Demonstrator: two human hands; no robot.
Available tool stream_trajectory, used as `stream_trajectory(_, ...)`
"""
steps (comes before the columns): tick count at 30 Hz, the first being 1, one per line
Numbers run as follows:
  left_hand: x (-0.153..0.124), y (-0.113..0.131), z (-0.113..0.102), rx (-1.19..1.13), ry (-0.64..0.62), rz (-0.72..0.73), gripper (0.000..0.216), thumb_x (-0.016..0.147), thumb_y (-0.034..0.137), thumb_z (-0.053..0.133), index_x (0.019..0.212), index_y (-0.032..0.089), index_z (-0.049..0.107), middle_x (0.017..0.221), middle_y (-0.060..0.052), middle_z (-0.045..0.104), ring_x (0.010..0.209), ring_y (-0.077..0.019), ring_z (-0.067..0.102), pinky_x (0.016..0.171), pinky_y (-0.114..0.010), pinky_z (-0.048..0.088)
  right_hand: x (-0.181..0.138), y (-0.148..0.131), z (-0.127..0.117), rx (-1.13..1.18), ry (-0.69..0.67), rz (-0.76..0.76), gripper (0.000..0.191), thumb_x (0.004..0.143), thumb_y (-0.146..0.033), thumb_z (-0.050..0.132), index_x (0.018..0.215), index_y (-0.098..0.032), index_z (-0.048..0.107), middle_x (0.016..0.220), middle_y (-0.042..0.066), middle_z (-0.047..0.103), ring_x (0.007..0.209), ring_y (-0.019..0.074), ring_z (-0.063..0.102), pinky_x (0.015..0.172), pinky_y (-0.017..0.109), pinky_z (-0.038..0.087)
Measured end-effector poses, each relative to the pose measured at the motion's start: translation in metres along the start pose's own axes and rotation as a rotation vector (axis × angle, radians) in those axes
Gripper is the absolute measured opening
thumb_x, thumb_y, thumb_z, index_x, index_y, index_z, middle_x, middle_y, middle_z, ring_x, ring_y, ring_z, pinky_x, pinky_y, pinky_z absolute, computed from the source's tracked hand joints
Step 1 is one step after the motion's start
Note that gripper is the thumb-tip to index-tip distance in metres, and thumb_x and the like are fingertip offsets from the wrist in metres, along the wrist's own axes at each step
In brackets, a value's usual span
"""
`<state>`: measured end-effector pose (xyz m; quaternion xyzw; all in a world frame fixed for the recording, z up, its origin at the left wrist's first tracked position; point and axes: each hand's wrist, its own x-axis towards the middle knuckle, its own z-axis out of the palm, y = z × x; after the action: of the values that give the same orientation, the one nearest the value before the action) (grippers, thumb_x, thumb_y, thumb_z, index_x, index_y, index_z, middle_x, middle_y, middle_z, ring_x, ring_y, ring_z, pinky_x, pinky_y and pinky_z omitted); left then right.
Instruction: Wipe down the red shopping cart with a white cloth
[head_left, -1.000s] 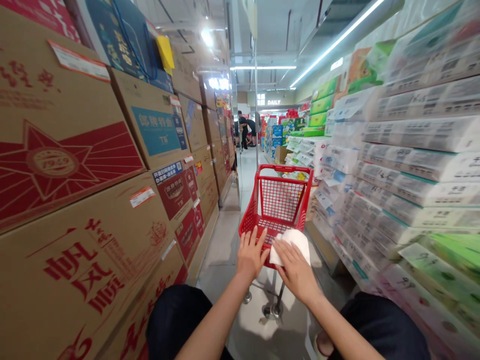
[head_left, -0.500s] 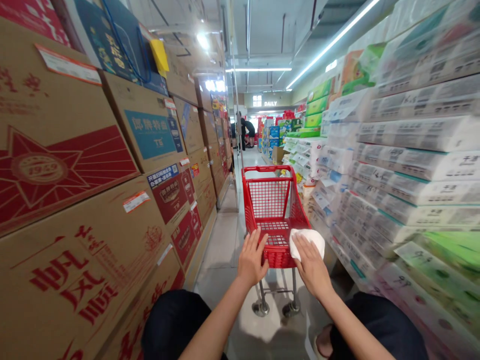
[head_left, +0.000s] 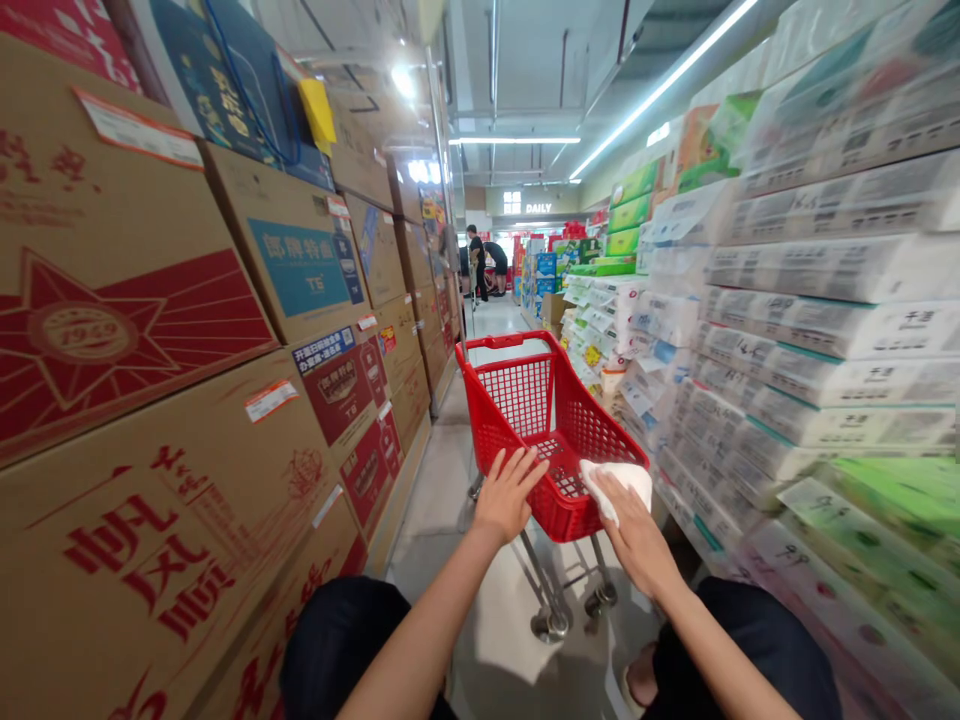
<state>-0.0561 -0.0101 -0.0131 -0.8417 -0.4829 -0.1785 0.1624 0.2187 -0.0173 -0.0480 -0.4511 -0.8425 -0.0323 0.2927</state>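
Observation:
A red plastic shopping cart [head_left: 566, 518] on grey metal legs stands before me, turned at an angle, its mesh basket holding nothing that I can see. My left hand [head_left: 507, 495] rests on its near left side with the fingers spread. Under the fingers of my right hand [head_left: 632, 532] is a folded white cloth [head_left: 634, 482], held against the near right corner of the basket rim. The hand hides part of the cloth and of that corner.
Stacked cardboard cartons [head_left: 172, 520] line the left side, with a blue bag [head_left: 225, 90] on top. Piled tissue packs [head_left: 817, 330] crowd the right. Farther down the aisle, people in dark clothes [head_left: 478, 262] stand or bend. Tiled floor [head_left: 439, 500] runs between.
The cart has swung round, its near end to the right and its far end to the left. My right hand and the cloth moved slightly right with the rim.

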Motion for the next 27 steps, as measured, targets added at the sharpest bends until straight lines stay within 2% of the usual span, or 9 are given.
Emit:
stream_trajectory(2, 0.010, 0.001, 0.002, 0.001, -0.010, -0.007, 0.087, 0.078, 0.016, 0.060, 0.156, 0.033, 0.025, 0.165, 0.002, 0.019, 0.152, -0.0211, 0.016, 0.125, -0.049, 0.012, -0.002, 0.007, 0.002, 0.010, 0.052, 0.091, 0.058, 0.103, -0.030, 0.028, 0.159, -0.031, 0.012, 0.162, 0.002, 0.029, 0.150, 0.0223, 0.022, 0.122, 0.055, 0.023)
stream_trajectory(5, 0.018, 0.020, 0.008, -0.029, 0.013, -0.028, 0.092, 0.076, 0.017, 0.062, 0.157, 0.029, 0.021, 0.166, -0.002, 0.015, 0.153, -0.0227, 0.014, 0.125, -0.048, 0.015, 0.002, -0.006, 0.010, 0.020, 0.089, 0.155, 0.058, 0.104, -0.032, 0.027, 0.159, -0.031, 0.011, 0.162, 0.003, 0.029, 0.150, 0.0228, 0.022, 0.121, 0.056, 0.023)
stream_trajectory(8, 0.020, 0.041, 0.012, -0.055, 0.057, -0.085, 0.097, 0.075, 0.018, 0.063, 0.159, 0.025, 0.015, 0.167, -0.005, 0.011, 0.153, -0.0257, 0.012, 0.125, -0.050, 0.013, 0.009, -0.031, 0.016, 0.022, 0.075, 0.116, 0.060, 0.103, -0.029, 0.028, 0.160, -0.030, 0.007, 0.163, 0.004, 0.026, 0.151, 0.0233, 0.020, 0.122, 0.056, 0.022)
stream_trajectory(11, 0.020, 0.047, 0.008, -0.063, 0.059, -0.073, 0.097, 0.077, 0.022, 0.063, 0.159, 0.025, 0.012, 0.166, -0.005, 0.014, 0.153, -0.0271, 0.012, 0.126, -0.051, 0.009, 0.011, -0.045, 0.015, 0.008, 0.061, 0.069, 0.063, 0.102, -0.025, 0.027, 0.160, -0.027, 0.003, 0.164, 0.004, 0.021, 0.151, 0.0227, 0.018, 0.122, 0.055, 0.020)
stream_trajectory(15, 0.020, 0.033, 0.000, -0.070, 0.020, -0.009, 0.092, 0.082, 0.026, 0.060, 0.160, 0.026, 0.011, 0.163, -0.004, 0.028, 0.153, -0.0244, 0.014, 0.126, -0.051, 0.003, 0.001, -0.035, 0.005, -0.014, 0.012, -0.014, 0.065, 0.100, -0.022, 0.030, 0.160, -0.027, 0.005, 0.164, 0.002, 0.021, 0.151, 0.0211, 0.018, 0.123, 0.051, 0.020)
stream_trajectory(18, 0.020, 0.021, -0.001, -0.055, -0.002, 0.029, 0.089, 0.083, 0.024, 0.057, 0.159, 0.027, 0.013, 0.160, -0.001, 0.033, 0.152, -0.0226, 0.015, 0.126, -0.049, 0.001, -0.009, -0.021, 0.000, -0.027, 0.006, -0.015, 0.064, 0.101, -0.023, 0.031, 0.160, -0.028, 0.008, 0.163, 0.001, 0.026, 0.151, 0.0199, 0.021, 0.124, 0.050, 0.020)
stream_trajectory(21, 0.018, 0.008, 0.000, -0.023, -0.003, 0.046, 0.090, 0.080, 0.024, 0.061, 0.158, 0.030, 0.017, 0.163, 0.001, 0.026, 0.153, -0.0251, 0.012, 0.126, -0.049, 0.005, -0.016, -0.008, -0.002, -0.044, 0.023, 0.015, 0.061, 0.102, -0.027, 0.032, 0.159, -0.029, 0.012, 0.161, 0.000, 0.031, 0.150, 0.0196, 0.024, 0.124, 0.050, 0.020)
stream_trajectory(24, 0.016, -0.010, -0.002, 0.026, 0.041, -0.054, 0.093, 0.077, 0.020, 0.061, 0.158, 0.028, 0.018, 0.166, 0.000, 0.018, 0.153, -0.0275, 0.010, 0.125, -0.049, 0.010, -0.018, 0.006, -0.003, -0.052, 0.034, 0.049, 0.059, 0.102, -0.028, 0.030, 0.159, -0.030, 0.014, 0.161, -0.001, 0.033, 0.149, 0.0197, 0.025, 0.123, 0.051, 0.020)
stream_trajectory(27, 0.018, -0.022, -0.006, 0.060, 0.051, -0.076, 0.093, 0.075, 0.016, 0.060, 0.158, 0.029, 0.020, 0.164, 0.002, 0.024, 0.153, -0.0268, 0.011, 0.126, -0.049, 0.010, -0.018, 0.019, -0.004, -0.054, 0.054, 0.116, 0.057, 0.102, -0.030, 0.028, 0.158, -0.032, 0.017, 0.160, -0.002, 0.034, 0.149, 0.0204, 0.025, 0.122, 0.052, 0.023)
